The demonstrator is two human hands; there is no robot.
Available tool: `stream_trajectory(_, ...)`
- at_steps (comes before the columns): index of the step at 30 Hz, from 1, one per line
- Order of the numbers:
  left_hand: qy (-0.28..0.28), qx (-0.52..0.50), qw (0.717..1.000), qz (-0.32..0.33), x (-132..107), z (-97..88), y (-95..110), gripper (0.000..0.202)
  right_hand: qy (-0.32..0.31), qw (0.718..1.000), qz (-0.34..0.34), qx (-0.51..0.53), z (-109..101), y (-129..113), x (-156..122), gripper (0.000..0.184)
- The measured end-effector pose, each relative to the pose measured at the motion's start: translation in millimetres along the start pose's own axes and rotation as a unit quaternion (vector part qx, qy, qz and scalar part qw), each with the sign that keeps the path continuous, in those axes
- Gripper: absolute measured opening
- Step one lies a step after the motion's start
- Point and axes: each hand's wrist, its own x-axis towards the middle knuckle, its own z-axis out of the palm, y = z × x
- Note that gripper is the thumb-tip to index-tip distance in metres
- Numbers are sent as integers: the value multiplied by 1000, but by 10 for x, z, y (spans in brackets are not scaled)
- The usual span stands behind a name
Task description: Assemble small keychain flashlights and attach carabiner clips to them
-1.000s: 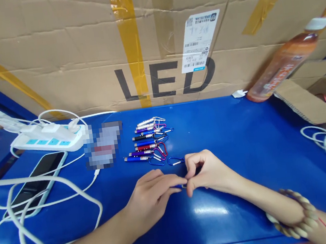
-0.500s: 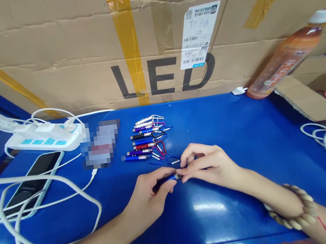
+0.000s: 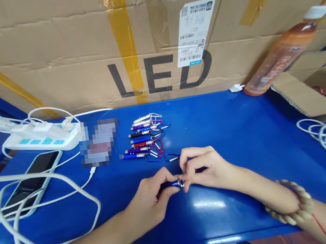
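My left hand [image 3: 153,197] is closed around a small blue keychain flashlight [image 3: 174,183], its silver end pointing right between thumb and forefinger. Right against that end, my right hand [image 3: 205,168] has its fingertips pinched together; what they hold, if anything, is too small to make out. A loose blue carabiner clip [image 3: 172,157] lies just behind the right fingers. Farther back, several similar keychain flashlights [image 3: 143,144] in silver, purple, blue, black and red lie in a column, with clips toward the right.
On the left are a white power strip [image 3: 45,139], a dark-screened phone [image 3: 34,181], a blurred-out phone [image 3: 101,142] and looping white cables [image 3: 69,182]. A big cardboard box [image 3: 81,48] stands behind. To the right are a drink bottle [image 3: 283,56] and an open carton [image 3: 298,98].
The flashlight's silver end, mostly covered by my right fingertips before, now shows between the hands. My right fingers have shifted slightly off it. The whole view has moved a little.
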Motion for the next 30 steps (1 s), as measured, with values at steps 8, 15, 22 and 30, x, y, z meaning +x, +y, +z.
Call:
stream_trajectory(8, 101, 79, 987, 95, 1, 7, -59, 17, 81, 996, 39, -7, 100, -82, 13, 23)
stream_trajectory(15, 144, 90, 981, 99, 37, -1, -30, 13, 81, 993, 80, 21, 85, -63, 38, 27)
stream_trajectory(22, 118, 67, 991, 16, 65, -39, 22, 10, 71, 994, 75, 46, 23, -23, 66, 24)
stream_trajectory(30, 101, 60, 993, 16, 66, -45, 6, 10, 66, 991, 84, 78, -23, -21, 81, 20)
